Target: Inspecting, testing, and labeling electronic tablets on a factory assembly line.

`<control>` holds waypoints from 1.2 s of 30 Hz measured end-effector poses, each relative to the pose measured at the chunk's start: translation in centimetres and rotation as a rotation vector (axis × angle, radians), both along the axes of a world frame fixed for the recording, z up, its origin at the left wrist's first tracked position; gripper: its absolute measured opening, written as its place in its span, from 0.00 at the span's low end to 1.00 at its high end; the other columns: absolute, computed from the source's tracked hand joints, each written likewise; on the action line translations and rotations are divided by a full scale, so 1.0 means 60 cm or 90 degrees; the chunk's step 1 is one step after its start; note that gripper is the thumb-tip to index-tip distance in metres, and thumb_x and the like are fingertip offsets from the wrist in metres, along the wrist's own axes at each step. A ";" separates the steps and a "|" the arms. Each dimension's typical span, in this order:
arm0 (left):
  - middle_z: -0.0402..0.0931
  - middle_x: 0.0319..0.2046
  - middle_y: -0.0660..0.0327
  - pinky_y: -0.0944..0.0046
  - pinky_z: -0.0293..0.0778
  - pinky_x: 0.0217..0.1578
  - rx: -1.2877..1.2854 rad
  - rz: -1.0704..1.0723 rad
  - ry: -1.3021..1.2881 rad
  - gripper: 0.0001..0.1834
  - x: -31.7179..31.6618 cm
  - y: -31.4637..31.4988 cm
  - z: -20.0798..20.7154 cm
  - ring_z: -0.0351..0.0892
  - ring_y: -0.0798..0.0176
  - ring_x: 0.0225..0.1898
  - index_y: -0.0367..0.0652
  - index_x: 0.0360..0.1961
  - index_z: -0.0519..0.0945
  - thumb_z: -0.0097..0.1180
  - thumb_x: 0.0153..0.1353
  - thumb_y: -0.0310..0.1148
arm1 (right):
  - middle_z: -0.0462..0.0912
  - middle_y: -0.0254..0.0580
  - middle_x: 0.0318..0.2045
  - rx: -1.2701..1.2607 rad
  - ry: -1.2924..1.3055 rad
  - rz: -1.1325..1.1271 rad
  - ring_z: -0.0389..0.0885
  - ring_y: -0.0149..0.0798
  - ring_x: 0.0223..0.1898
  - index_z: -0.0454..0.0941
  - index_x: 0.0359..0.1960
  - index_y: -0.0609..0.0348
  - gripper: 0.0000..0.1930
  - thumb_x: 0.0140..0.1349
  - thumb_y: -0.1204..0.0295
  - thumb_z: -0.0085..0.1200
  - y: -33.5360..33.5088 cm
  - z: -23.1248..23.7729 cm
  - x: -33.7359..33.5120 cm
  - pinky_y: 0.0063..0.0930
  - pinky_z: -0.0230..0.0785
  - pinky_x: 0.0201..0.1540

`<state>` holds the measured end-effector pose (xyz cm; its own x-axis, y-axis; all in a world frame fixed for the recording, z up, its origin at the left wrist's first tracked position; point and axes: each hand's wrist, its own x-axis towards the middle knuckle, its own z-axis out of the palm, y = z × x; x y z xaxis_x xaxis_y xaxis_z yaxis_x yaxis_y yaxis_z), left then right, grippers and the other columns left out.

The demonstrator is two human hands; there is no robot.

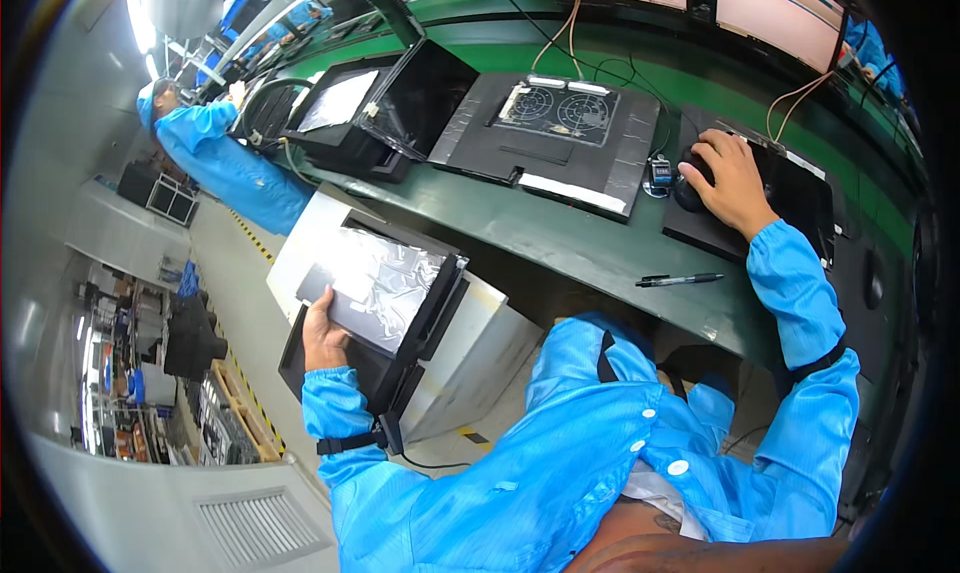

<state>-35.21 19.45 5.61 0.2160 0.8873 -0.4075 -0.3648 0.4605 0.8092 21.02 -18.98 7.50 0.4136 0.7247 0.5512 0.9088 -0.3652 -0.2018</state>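
Observation:
My left hand (323, 335) grips the near edge of a flat panel covered in shiny silver film (385, 278), its fingers partly hidden. The panel lies in or on black trays (430, 323) atop a white box-like stand (465, 348), left of the bench. On the bench at the right, my right hand (738, 185) is closed over a black computer mouse (687, 190). Beneath the mouse is a dark flat pad or panel (705, 235). A small dark device with a blue face (660, 171) sits just left of the mouse.
A black board (460, 123) bearing a panel with circular patterns (558, 111) lies mid-bench. A pen (680, 280) rests near the front edge. Black trays (365, 163) stand farther left, monitors (780, 18) behind, with cables hanging down. A blue-clad co-worker (225, 148) stands at far left.

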 end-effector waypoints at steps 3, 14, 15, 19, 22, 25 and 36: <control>0.81 0.53 0.48 0.40 0.80 0.55 -0.042 0.030 0.048 0.16 -0.018 0.029 -0.036 0.83 0.45 0.52 0.35 0.57 0.76 0.57 0.72 0.31 | 0.77 0.51 0.56 -0.112 -0.051 0.016 0.71 0.53 0.63 0.81 0.51 0.62 0.23 0.69 0.53 0.57 -0.002 0.018 0.001 0.48 0.58 0.70; 0.77 0.55 0.43 0.54 0.73 0.60 0.335 0.094 0.331 0.29 0.003 0.032 -0.049 0.78 0.48 0.57 0.24 0.60 0.73 0.61 0.66 0.37 | 0.80 0.42 0.36 -0.021 -0.051 0.220 0.80 0.48 0.40 0.82 0.37 0.56 0.14 0.59 0.61 0.66 -0.110 0.052 -0.121 0.40 0.72 0.43; 0.72 0.60 0.34 0.50 0.70 0.64 0.527 0.209 0.810 0.35 0.015 0.018 -0.041 0.73 0.42 0.61 0.22 0.64 0.69 0.63 0.67 0.40 | 0.80 0.41 0.36 0.002 -0.032 0.239 0.80 0.47 0.40 0.81 0.37 0.56 0.13 0.59 0.61 0.66 -0.132 0.051 -0.129 0.40 0.71 0.42; 0.81 0.53 0.46 0.58 0.78 0.54 0.732 0.140 0.638 0.20 0.113 -0.089 0.034 0.81 0.56 0.51 0.29 0.59 0.78 0.59 0.72 0.33 | 0.78 0.41 0.34 0.053 -0.119 -0.008 0.78 0.46 0.37 0.80 0.35 0.55 0.12 0.58 0.61 0.66 -0.290 0.035 -0.093 0.41 0.70 0.40; 0.77 0.57 0.45 0.58 0.76 0.57 0.649 -0.194 0.372 0.20 0.224 -0.216 0.073 0.79 0.56 0.55 0.29 0.57 0.79 0.54 0.75 0.37 | 0.80 0.45 0.30 0.051 -0.200 -0.374 0.79 0.51 0.37 0.82 0.30 0.55 0.09 0.56 0.63 0.61 -0.483 0.035 -0.011 0.46 0.72 0.40; 0.78 0.54 0.45 0.56 0.78 0.57 0.721 -0.399 0.436 0.17 0.322 -0.333 0.067 0.81 0.53 0.53 0.31 0.56 0.77 0.51 0.76 0.34 | 0.83 0.54 0.34 0.060 -0.151 -0.792 0.84 0.57 0.41 0.85 0.36 0.59 0.15 0.59 0.59 0.57 -0.680 0.058 0.054 0.52 0.78 0.47; 0.82 0.45 0.51 0.61 0.79 0.50 0.533 -0.733 0.021 0.12 0.548 -0.536 0.004 0.85 0.57 0.44 0.30 0.54 0.78 0.55 0.71 0.21 | 0.76 0.47 0.61 -0.203 0.025 -0.968 0.71 0.52 0.66 0.71 0.67 0.53 0.31 0.68 0.50 0.56 -0.914 0.017 0.160 0.51 0.68 0.63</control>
<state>-2.33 -12.69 5.85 0.9714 0.2037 0.1225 -0.0975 -0.1284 0.9869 30.65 -73.85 8.53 0.8522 -0.2938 0.4329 -0.3470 -0.9367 0.0475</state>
